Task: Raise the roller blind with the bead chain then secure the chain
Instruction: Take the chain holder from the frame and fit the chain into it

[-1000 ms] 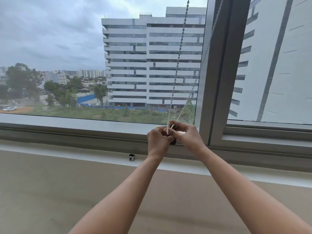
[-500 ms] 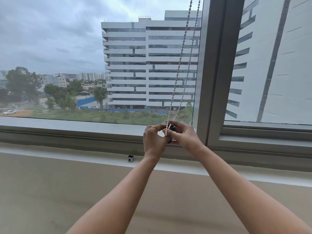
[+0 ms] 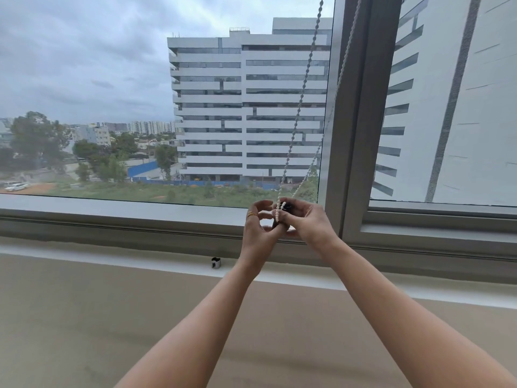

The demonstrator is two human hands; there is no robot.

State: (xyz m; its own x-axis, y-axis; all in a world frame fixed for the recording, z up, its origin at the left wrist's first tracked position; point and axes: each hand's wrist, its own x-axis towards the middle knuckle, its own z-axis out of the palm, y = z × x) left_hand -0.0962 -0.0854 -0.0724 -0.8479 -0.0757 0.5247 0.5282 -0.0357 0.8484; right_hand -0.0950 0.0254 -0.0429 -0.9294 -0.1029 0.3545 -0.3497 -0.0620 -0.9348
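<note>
A white bead chain (image 3: 300,103) hangs in two strands from the top edge, down in front of the window glass beside the grey mullion (image 3: 354,113). Its lower loop ends between my hands at sill height. My right hand (image 3: 309,224) pinches the loop together with a small dark piece, mostly hidden by the fingers. My left hand (image 3: 258,229), with a gold ring, touches the same loop from the left, fingers partly spread. The blind itself is out of view above the frame.
A small black-and-silver clip (image 3: 215,262) sits on the white sill (image 3: 112,254) left of my hands. A beige wall (image 3: 84,317) lies below the sill. A second pane (image 3: 453,107) is right of the mullion.
The two chain strands have spread apart at the top again. My left fingers have opened a little. Both hands stay at the chain's bottom loop.
</note>
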